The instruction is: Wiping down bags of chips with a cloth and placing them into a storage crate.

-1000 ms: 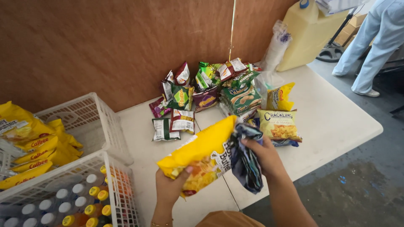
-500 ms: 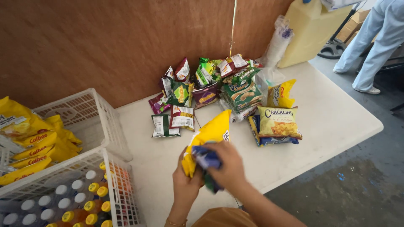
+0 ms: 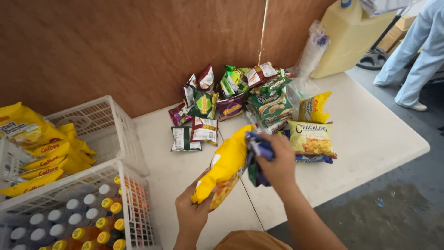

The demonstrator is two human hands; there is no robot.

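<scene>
- Bare table (image 3: 370,139) lies open right of the snack pile (image 3: 240,99).
- Pile blocks the wall side.
- White baskets (image 3: 92,185) crowd the left.
- Narrow bare strip (image 3: 162,166) runs between baskets and hands.

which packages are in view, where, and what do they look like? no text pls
Yellow snack bag: long, held by left hand.
Blue packet: crumpled, in right hand.
Yellow crackling bag: flat on white table.
Green bag: in the heap by the wall.
Yellow bags: stacked in left white crate.
Bottles: capped, in near crate.
</scene>
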